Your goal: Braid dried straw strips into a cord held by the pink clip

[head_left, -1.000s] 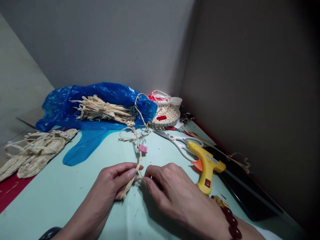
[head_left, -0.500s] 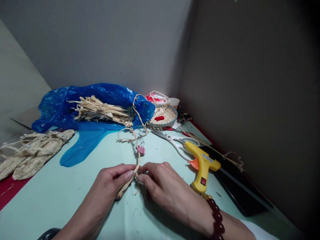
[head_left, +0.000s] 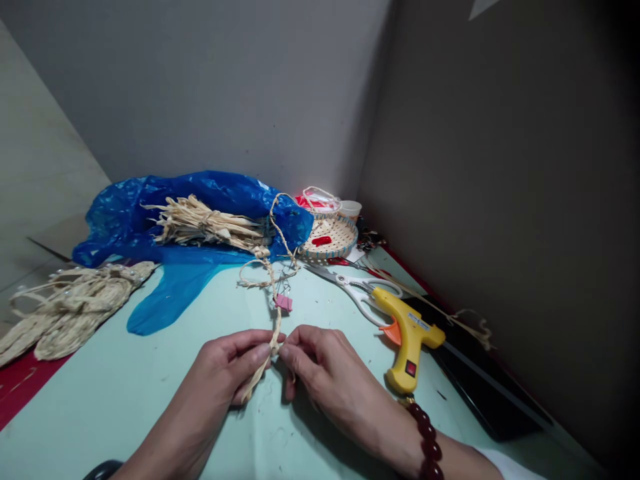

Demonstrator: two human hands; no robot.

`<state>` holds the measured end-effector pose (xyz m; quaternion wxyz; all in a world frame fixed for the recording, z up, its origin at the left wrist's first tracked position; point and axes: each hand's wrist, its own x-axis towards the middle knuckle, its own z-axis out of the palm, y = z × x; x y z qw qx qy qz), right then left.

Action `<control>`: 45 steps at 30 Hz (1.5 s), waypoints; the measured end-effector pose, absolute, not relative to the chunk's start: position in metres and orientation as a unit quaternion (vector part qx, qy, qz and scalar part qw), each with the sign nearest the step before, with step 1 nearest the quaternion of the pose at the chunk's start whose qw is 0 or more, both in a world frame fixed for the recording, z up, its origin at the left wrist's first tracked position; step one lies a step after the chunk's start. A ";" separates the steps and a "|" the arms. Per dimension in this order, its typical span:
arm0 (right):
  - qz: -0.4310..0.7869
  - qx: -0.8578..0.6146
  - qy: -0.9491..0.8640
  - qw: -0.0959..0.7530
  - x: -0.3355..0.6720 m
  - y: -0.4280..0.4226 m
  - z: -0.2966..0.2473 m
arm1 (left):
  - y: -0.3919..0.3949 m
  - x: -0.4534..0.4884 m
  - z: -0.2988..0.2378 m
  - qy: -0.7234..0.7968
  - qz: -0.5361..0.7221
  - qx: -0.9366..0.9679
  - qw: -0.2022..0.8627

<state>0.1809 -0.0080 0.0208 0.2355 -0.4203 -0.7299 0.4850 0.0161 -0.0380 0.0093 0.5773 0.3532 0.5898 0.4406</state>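
Note:
A twisted straw cord [head_left: 273, 280] runs from a straw bundle [head_left: 210, 225] down the pale green table [head_left: 125, 393] to my hands. A pink binder clip [head_left: 283, 302] is clamped on it just above them. My left hand [head_left: 233, 365] pinches the cord's lower end, with loose straw strands hanging below its fingers. My right hand [head_left: 320, 373] is closed in a pinch on the same cord from the right, fingertips meeting the left hand's. A dark red bead bracelet [head_left: 427, 440] is on my right wrist.
A blue plastic bag [head_left: 165, 220] lies under the bundle at the back. Woven straw pieces [head_left: 65, 310] rest at the left edge. White-handled scissors [head_left: 350, 283], a yellow glue gun [head_left: 407, 337], a round woven tray [head_left: 330, 235] and a black slab [head_left: 480, 380] lie to the right by the wall.
My hands stay pinched on the cord; the fingers shift slightly as they work it, and my right hand has edged a little left. The view has wobbled a little.

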 end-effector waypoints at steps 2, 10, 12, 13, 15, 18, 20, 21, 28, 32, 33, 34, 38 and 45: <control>0.450 -0.428 -0.749 0.230 0.180 -0.009 0.022 | -0.038 0.016 0.009 0.587 0.440 0.354 0.580; 0.371 -0.437 -0.787 0.228 0.175 -0.014 0.020 | -0.038 0.020 0.014 0.574 0.447 0.344 0.594; 0.371 -0.435 -0.786 0.236 0.176 -0.015 0.020 | -0.038 0.021 0.014 0.584 0.435 0.375 0.574; 0.370 -0.433 -0.786 0.240 0.176 -0.016 0.021 | -0.037 0.021 0.014 0.592 0.426 0.396 0.558; 0.364 -0.427 -0.789 0.250 0.176 -0.017 0.020 | -0.037 0.020 0.014 0.608 0.411 0.440 0.518; 0.344 -0.422 -0.799 0.254 0.176 -0.017 0.019 | -0.038 0.020 0.013 0.624 0.387 0.506 0.453; 0.338 -0.421 -0.806 0.244 0.176 -0.016 0.018 | -0.040 0.019 0.013 0.636 0.361 0.546 0.409; 0.338 -0.420 -0.808 0.239 0.176 -0.016 0.018 | -0.041 0.019 0.012 0.642 0.347 0.566 0.385; 0.345 -0.418 -0.808 0.231 0.178 -0.023 0.021 | -0.046 0.024 0.016 0.668 0.268 0.657 0.224; 0.334 -0.411 -0.811 0.250 0.178 -0.023 0.019 | -0.046 0.025 0.018 0.667 0.259 0.663 0.221; 0.332 -0.410 -0.811 0.253 0.178 -0.023 0.019 | -0.045 0.024 0.018 0.665 0.262 0.660 0.229; 0.330 -0.409 -0.812 0.256 0.179 -0.023 0.018 | -0.044 0.024 0.017 0.665 0.266 0.656 0.240; 0.337 -0.398 -0.813 0.259 0.180 -0.023 0.017 | -0.041 0.022 0.012 0.657 0.292 0.597 0.355; 0.309 -0.364 -0.842 0.251 0.177 -0.028 0.014 | -0.043 0.028 0.011 0.606 0.347 0.539 0.471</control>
